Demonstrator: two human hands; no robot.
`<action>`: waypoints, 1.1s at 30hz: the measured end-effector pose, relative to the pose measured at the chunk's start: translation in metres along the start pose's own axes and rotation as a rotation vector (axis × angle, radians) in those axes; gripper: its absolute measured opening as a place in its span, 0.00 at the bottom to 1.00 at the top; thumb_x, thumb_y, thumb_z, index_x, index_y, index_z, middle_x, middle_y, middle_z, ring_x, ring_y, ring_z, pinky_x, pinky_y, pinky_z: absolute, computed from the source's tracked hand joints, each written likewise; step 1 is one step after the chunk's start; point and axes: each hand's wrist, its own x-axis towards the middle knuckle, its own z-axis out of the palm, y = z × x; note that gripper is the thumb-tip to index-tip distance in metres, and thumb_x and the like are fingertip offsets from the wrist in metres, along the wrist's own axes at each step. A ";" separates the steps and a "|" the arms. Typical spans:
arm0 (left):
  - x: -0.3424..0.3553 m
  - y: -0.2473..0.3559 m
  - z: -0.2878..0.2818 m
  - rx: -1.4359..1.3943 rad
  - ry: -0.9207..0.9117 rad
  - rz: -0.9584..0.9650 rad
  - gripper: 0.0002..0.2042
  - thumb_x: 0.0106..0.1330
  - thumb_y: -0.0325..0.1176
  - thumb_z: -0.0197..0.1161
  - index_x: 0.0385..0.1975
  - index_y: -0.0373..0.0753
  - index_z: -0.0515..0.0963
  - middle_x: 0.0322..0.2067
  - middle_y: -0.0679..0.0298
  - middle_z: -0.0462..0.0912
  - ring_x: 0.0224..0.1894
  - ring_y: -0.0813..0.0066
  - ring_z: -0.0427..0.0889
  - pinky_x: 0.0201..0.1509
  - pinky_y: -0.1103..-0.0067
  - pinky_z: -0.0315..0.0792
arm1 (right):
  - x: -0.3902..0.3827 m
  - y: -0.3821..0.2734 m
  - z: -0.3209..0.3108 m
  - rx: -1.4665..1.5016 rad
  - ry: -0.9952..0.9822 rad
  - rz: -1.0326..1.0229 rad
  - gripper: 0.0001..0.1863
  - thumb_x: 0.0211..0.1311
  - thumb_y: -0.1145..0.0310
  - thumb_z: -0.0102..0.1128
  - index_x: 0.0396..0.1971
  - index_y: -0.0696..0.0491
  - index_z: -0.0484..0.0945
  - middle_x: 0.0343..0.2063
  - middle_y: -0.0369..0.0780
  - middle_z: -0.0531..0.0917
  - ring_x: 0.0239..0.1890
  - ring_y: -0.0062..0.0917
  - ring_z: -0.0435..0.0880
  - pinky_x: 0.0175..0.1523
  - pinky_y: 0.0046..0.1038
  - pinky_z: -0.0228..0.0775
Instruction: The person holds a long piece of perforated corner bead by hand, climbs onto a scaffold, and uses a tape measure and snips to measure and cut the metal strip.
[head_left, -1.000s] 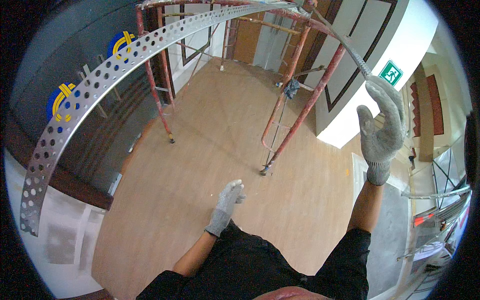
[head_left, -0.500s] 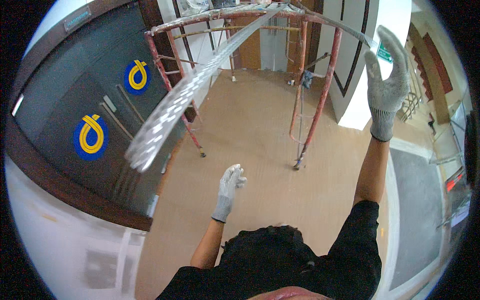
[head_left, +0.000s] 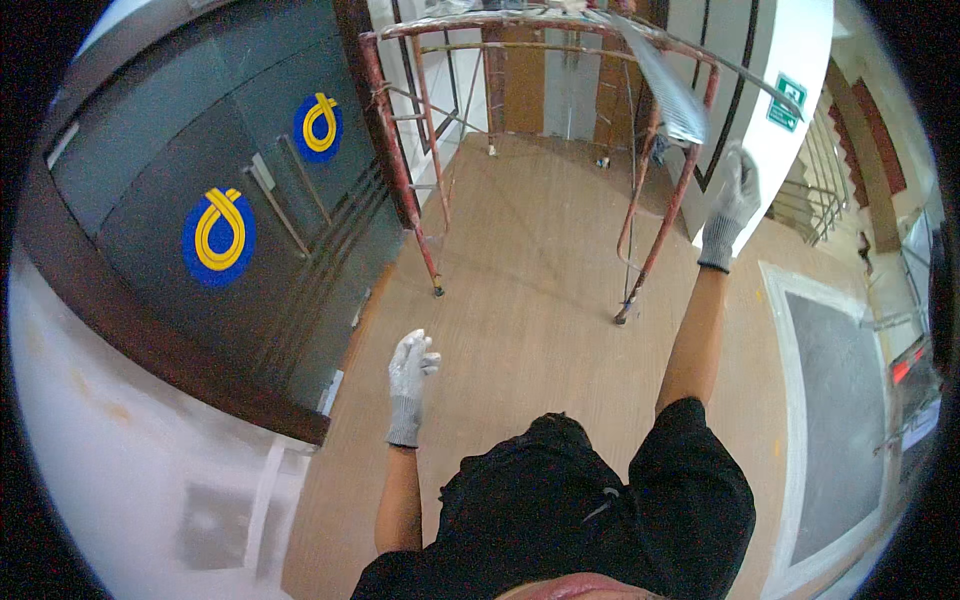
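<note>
A silvery metal strip (head_left: 668,92), blurred, slopes from the top of a red scaffold (head_left: 391,150) toward me. Its near end lies just above my right hand (head_left: 735,195), which is raised in a grey glove in front of the scaffold's right leg. Motion smears those fingers, and I cannot make out whether they touch the strip. A second thin strip (head_left: 768,90) juts from the scaffold top to the right, past the white column. Lower and to the left, my left hand (head_left: 408,370), also gloved, hovers over the floor with its fingers loosely bent, apart and holding nothing.
Dark double doors (head_left: 245,150) with blue and yellow round emblems stand on the left, above a white wall (head_left: 120,440). A white column (head_left: 790,60) with a green sign rises at the right. Beyond it are stairs with a railing (head_left: 825,195). A grey panel (head_left: 835,410) lies at lower right.
The near end of the strip has swung from the left across to the right. My right hand has come lower and left, its fingers no longer widely spread. My left hand has shifted slightly left.
</note>
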 end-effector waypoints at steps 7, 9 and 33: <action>-0.022 -0.074 -0.085 -0.159 0.222 -0.117 0.19 0.75 0.47 0.59 0.57 0.42 0.76 0.48 0.63 0.82 0.38 0.74 0.84 0.40 0.78 0.78 | -0.126 0.127 0.026 -0.131 -0.418 0.433 0.17 0.72 0.60 0.61 0.49 0.58 0.84 0.42 0.38 0.87 0.43 0.20 0.82 0.48 0.24 0.75; -0.024 -0.106 -0.101 -0.157 0.249 -0.179 0.19 0.74 0.47 0.59 0.57 0.42 0.77 0.46 0.63 0.83 0.38 0.73 0.83 0.39 0.77 0.78 | -0.164 0.161 0.052 -0.099 -0.513 0.539 0.17 0.72 0.60 0.60 0.49 0.58 0.84 0.41 0.37 0.87 0.42 0.19 0.83 0.45 0.24 0.75; 0.206 -0.285 -0.198 1.109 -0.589 -0.047 0.17 0.73 0.44 0.52 0.53 0.45 0.82 0.56 0.60 0.83 0.61 0.61 0.78 0.68 0.68 0.68 | 0.016 0.172 0.764 -0.405 -0.733 -0.572 0.18 0.67 0.55 0.57 0.44 0.53 0.84 0.36 0.47 0.86 0.44 0.44 0.85 0.53 0.44 0.75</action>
